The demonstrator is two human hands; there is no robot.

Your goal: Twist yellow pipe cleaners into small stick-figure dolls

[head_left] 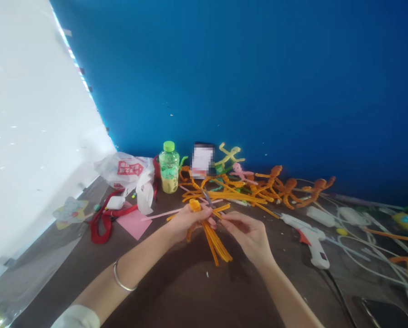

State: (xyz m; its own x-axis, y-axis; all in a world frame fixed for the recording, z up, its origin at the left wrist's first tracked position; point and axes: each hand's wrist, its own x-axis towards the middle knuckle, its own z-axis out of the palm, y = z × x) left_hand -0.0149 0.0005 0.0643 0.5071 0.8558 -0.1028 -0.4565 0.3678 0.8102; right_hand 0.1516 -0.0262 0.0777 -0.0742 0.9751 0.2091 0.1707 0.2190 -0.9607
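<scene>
My left hand (187,222) is closed around an orange pipe-cleaner piece (194,205) with a thick wound knob on top. Short orange ends (221,209) stick out past its thumb toward the right. My right hand (247,233) is closed in a pinch close to the left fingertips; what lies between its fingers is too small to make out. Below both hands a bundle of straight orange pipe cleaners (218,243) fans toward me. Just beyond the hands, a grey metal tool (206,197) rests by more orange pipe cleaners (238,196), its kind unclear.
Behind stand a green-capped bottle (169,171) and a blurred upright card (203,160). Twisted pipe-cleaner figures (291,191) lie along the blue wall. At right are a glue gun (308,234), cables and a phone (388,313); at left, a plastic bag (126,169), red strap (100,230) and pink paper (135,225).
</scene>
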